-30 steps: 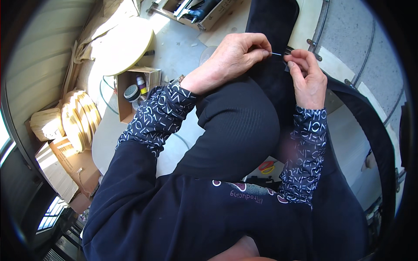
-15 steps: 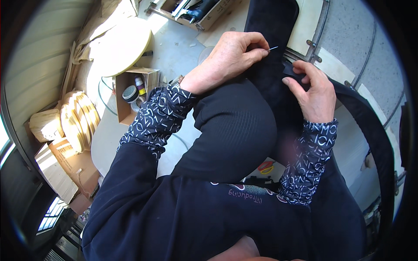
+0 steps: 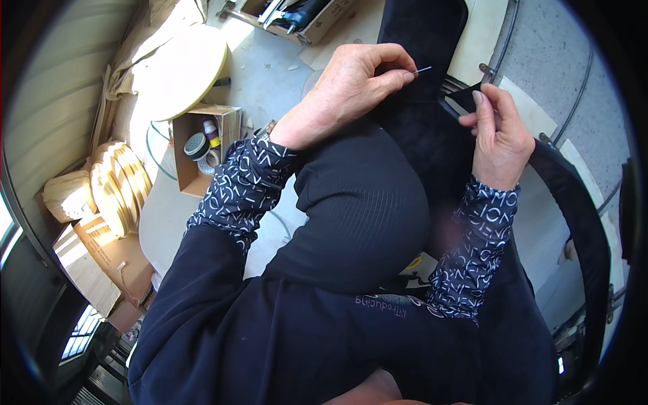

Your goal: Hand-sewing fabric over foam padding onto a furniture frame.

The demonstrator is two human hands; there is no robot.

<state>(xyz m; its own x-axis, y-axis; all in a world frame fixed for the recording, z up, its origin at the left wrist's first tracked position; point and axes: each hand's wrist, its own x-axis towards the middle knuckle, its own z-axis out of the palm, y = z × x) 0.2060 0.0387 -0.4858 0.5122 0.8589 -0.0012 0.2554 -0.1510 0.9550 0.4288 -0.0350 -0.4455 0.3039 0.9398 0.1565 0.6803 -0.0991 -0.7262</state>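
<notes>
A thin metal needle [image 3: 424, 69] is pinched between thumb and forefinger of my left hand [image 3: 368, 71], its tip pointing right over black fabric [image 3: 425, 40]. My right hand [image 3: 499, 131] has its thumb and forefinger closed on a raised flap [image 3: 464, 100] of that fabric, lifted away from the frame beneath. The covering runs on into a curved black band [image 3: 574, 202] at the right. My bent knee [image 3: 364, 202], in black trousers, fills the middle beside the work. Whether thread runs from the needle is too fine to make out.
To the left stand a cardboard box [image 3: 185, 155] with jars and a spool, and a round pale stool top [image 3: 182, 74]. Tools lie in a wooden tray [image 3: 324, 23] at the top. Coiled pale strips [image 3: 121, 182] and an open carton [image 3: 111, 253] are farther left.
My right hand, apart from the fabric before, has closed on its edge and pulled a flap up and to the right. My left hand has shifted slightly up, still with the needle.
</notes>
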